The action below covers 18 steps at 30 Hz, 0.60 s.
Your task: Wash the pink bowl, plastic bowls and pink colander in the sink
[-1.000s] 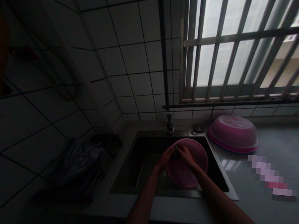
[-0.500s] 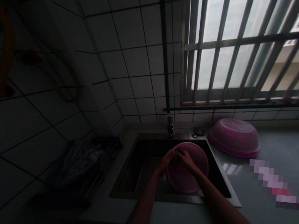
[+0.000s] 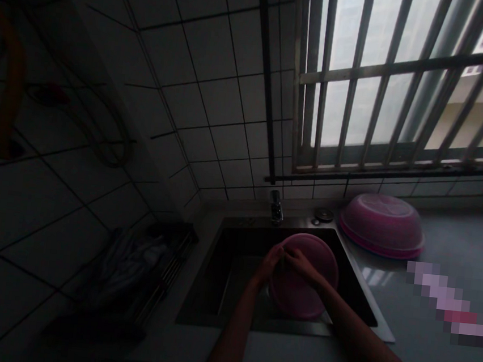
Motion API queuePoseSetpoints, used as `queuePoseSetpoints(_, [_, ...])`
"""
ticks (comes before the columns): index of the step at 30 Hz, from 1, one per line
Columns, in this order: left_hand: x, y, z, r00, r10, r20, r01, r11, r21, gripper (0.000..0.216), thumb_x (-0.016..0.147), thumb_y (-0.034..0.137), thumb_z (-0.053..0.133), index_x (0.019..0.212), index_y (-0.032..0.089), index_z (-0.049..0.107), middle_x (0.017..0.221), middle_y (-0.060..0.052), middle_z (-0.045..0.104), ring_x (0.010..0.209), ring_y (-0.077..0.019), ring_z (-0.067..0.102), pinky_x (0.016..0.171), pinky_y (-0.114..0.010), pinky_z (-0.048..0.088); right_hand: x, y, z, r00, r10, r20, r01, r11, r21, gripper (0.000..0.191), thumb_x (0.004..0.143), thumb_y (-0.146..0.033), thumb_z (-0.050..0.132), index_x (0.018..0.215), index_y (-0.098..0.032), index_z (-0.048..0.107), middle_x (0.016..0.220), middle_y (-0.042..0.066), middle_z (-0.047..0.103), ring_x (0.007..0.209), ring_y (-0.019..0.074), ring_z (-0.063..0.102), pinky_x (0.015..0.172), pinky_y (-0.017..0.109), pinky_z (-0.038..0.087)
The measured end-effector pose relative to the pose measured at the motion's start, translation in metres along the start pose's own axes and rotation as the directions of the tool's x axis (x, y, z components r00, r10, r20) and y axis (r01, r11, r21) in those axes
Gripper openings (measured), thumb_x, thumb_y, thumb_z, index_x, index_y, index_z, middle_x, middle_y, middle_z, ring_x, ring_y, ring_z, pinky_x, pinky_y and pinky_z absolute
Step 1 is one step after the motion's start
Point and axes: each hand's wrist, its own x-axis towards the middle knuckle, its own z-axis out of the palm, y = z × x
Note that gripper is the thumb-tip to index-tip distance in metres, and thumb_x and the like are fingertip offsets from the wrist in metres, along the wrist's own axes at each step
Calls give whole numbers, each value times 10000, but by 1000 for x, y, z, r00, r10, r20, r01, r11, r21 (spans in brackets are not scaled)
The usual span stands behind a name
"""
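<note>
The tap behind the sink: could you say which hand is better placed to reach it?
Probably the left hand: it sits at the pink basin's edge, directly before the tap; the right hand rests on the basin.

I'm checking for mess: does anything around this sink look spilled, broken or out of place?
Nothing clearly stands out. The pink basin leans tilted in the sink with the left hand and right hand on it; a second pink basin lies upside down on the counter. The dimness hides any spills.
</note>
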Motion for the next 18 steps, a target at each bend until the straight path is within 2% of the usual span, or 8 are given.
queuePoseSetpoints(2, [-2, 2, -1, 999, -23, -26, 23, 1000, 17, 751, 762, 753, 768, 1292, 222, 734, 1454, -127, 677, 1439, -360, 543, 1285, -517, 301, -3, 2, 6, 991, 24, 135, -21, 1000, -23, 392, 783, -570, 762, 889, -194, 736, 870, 64, 734, 784, 222, 648, 734, 332, 542])
queuePoseSetpoints(4, [-3, 3, -2, 998, -37, -43, 38, 999, 22, 748, 749, 751, 781, 1276, 222, 741, 1445, -126, 684, 1432, -367, 550, 1283, -518, 302, -4, 3, 11, 981, 41, 189, -35, 999, -35, 400, 756, -567, 780, 866, -185, 732, 864, 62, 736, 766, 213, 642, 722, 321, 534])
queuePoseSetpoints(6, [-2, 3, -2, 998, -27, -48, 28, 999, 23, 762, 736, 760, 787, 1263, 211, 747, 1456, -132, 676, 1445, -372, 534, 1291, -522, 286, -2, 3, 10, 995, 22, 102, -20, 1000, -22, 408, 760, -574, 762, 861, -181, 722, 863, 64, 734, 773, 215, 644, 729, 320, 530])
queuePoseSetpoints(9, [1, -1, 0, 1000, 0, -10, 0, 1000, 15, 799, 745, 777, 768, 1290, 194, 735, 1487, -144, 650, 1462, -371, 516, 1297, -528, 272, 3, 0, 1, 991, -16, -131, 16, 1000, 0, 437, 764, -604, 724, 843, -174, 700, 850, 74, 726, 772, 225, 638, 714, 325, 531])
queuePoseSetpoints(11, [2, -3, 0, 1000, 11, 24, -11, 1000, 4, 791, 784, 765, 744, 1338, 200, 711, 1503, -139, 638, 1467, -362, 513, 1296, -531, 273, 3, -3, -4, 981, -21, -192, 23, 1000, 7, 457, 759, -618, 719, 847, -170, 696, 849, 78, 724, 765, 226, 632, 701, 328, 533])
queuePoseSetpoints(13, [2, -3, -1, 1000, 13, 18, -14, 1000, 18, 769, 810, 751, 730, 1360, 214, 699, 1515, -128, 629, 1482, -354, 497, 1303, -526, 259, 1, -3, -3, 990, -22, -137, 24, 1000, 10, 455, 773, -616, 719, 876, -173, 709, 872, 80, 731, 792, 232, 642, 722, 334, 539])
queuePoseSetpoints(16, [0, -3, -4, 1000, -24, -13, 25, 999, 45, 761, 813, 762, 717, 1348, 220, 705, 1493, -129, 646, 1468, -364, 510, 1293, -535, 279, -4, 1, 8, 997, 0, 79, 0, 1000, -1, 433, 764, -599, 754, 874, -181, 726, 872, 74, 735, 820, 236, 657, 754, 340, 545])
queuePoseSetpoints(18, [-1, -4, -5, 999, -48, -5, 48, 998, 39, 775, 799, 777, 719, 1325, 208, 714, 1465, -141, 665, 1442, -375, 536, 1275, -545, 312, -4, 5, 14, 985, 20, 169, -18, 1000, -14, 431, 748, -591, 775, 850, -174, 726, 844, 72, 729, 802, 234, 657, 746, 339, 544])
